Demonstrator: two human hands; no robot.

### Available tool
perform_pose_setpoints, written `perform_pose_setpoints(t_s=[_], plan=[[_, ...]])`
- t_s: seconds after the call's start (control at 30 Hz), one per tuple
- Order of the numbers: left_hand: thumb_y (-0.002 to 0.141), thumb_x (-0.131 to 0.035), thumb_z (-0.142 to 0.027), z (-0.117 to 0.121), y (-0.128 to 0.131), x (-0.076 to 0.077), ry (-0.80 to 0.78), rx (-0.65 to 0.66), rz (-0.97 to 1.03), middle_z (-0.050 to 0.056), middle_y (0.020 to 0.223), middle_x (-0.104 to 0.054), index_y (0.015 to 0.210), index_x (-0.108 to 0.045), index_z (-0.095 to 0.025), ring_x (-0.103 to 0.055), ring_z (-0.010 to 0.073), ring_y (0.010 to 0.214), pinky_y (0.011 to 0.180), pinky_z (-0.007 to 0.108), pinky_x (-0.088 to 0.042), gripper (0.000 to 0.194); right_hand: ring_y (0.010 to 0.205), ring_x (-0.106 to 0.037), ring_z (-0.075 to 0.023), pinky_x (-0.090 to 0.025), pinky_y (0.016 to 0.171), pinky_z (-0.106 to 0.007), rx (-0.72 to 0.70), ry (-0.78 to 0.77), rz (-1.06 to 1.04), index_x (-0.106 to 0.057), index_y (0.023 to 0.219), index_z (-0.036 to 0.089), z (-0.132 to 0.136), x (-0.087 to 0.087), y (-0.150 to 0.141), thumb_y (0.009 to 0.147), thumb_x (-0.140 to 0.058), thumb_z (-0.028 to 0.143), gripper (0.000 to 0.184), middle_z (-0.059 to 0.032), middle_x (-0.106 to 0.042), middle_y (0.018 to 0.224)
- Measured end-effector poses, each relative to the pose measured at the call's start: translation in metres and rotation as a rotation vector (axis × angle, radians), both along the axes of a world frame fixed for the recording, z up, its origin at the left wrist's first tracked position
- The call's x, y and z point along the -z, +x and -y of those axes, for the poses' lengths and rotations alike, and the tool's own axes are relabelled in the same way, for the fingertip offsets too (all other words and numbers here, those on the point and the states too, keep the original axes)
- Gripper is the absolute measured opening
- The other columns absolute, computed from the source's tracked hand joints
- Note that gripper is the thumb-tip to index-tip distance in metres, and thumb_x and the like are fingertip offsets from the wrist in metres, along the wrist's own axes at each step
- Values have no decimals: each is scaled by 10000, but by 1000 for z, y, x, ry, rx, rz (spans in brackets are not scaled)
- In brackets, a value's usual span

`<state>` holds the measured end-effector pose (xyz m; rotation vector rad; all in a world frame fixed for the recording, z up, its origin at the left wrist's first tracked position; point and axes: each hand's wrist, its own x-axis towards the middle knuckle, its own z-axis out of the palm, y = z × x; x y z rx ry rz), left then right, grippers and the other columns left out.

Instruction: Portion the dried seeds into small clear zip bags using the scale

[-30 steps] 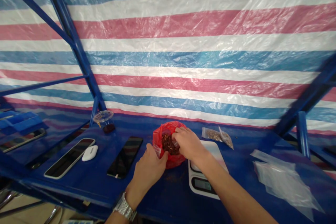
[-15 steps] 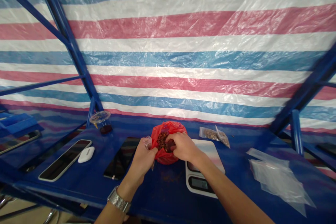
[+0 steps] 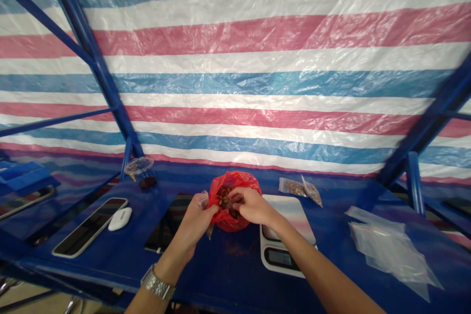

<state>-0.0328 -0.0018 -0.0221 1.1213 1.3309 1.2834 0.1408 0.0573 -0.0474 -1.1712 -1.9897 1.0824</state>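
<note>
Red plastic bag is seated on the table, just left of the scale. Left hand is clamped on the bag's rim, with a small clear packet pinched in the grip. Right hand is held at the bag's mouth, its grip closed on dark brown pieces. A seed packet is lying behind the scale; clear film bags are lying right of it.
</note>
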Motion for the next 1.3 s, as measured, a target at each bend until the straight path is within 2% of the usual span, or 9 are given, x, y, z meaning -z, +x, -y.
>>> perform_pose_setpoints(t_s=[0.2, 0.37, 0.5, 0.63, 0.77, 0.87, 0.97, 1.17, 1.3], plan=[[744, -721, -268, -1, -6, 6, -23, -17, -27, -8, 797, -729, 951, -578, -194, -706, 188, 760, 740, 311, -542, 262, 925, -748, -206, -565, 797, -287, -31, -47, -72, -704, 1023, 162, -1, 2, -4, 744, -552, -11, 362, -77, -781, 1000], [798, -715, -412, -6, -16, 14, 163, -133, -320, -47, 707, -561, 825, -527, -218, -590, 162, 675, 665, 290, -473, 271, 928, -733, -199, -563, 837, -313, -24, -1, -141, -673, 1004, 178, -6, -3, 2, 772, -542, 13, 313, -54, -754, 990], [902, -616, -428, -3, -17, 10, 338, -200, -653, -18, 764, -550, 805, -541, -225, -539, 175, 707, 709, 305, -441, 237, 996, -715, -189, -538, 958, -346, -78, 100, -176, -683, 1027, 190, -1, -31, 6, 827, -560, 59, 268, -51, -743, 1058], [948, -567, -413, 4, -12, -1, 316, -146, -769, 5, 834, -610, 888, -581, -235, -578, 199, 778, 712, 294, -423, 189, 1048, -700, -186, -519, 993, -356, -128, 165, -181, -686, 1071, 213, 18, -66, -1, 876, -568, 75, 266, -42, -749, 1111], [942, -574, -325, 9, -6, -8, 306, -133, -833, 30, 941, -670, 1018, -629, -248, -631, 222, 874, 744, 295, -426, 121, 1083, -663, -208, -487, 1015, -382, -112, 415, 62, -706, 1083, 229, 40, -87, -12, 874, -588, 33, 310, -42, -741, 1102], [920, -580, -278, 9, -3, -9, 287, -154, -837, 30, 925, -675, 990, -624, -243, -641, 221, 850, 725, 290, -420, 90, 1099, -618, -237, -478, 992, -403, -77, 651, 292, -714, 1097, 223, 48, -94, -18, 873, -588, 16, 330, -61, -705, 1120], [918, -586, -325, 7, -2, -6, 246, -160, -720, 24, 909, -688, 984, -609, -241, -655, 214, 817, 704, 284, -433, 109, 1058, -599, -233, -499, 912, -380, -115, 784, 391, -703, 1149, 225, 48, -95, -21, 861, -559, -32, 412, -56, -683, 1164], [907, -582, -404, 3, -1, 0, 242, -190, -630, 62, 980, -672, 982, -617, -217, -654, 230, 858, 745, 323, -472, 204, 1070, -608, -226, -504, 947, -389, -188, 925, 390, -648, 1281, 241, 41, -89, -23, 865, -496, -75, 544, -46, -680, 1232], [872, -627, -458, 0, -6, 4, 215, -280, -651, 39, 887, -630, 891, -569, -220, -613, 207, 739, 688, 317, -456, 247, 1174, -605, -246, -490, 1005, -398, -18, 910, 393, -655, 1297, 223, 30, -86, -10, 864, -476, -64, 549, -81, -654, 1307]])
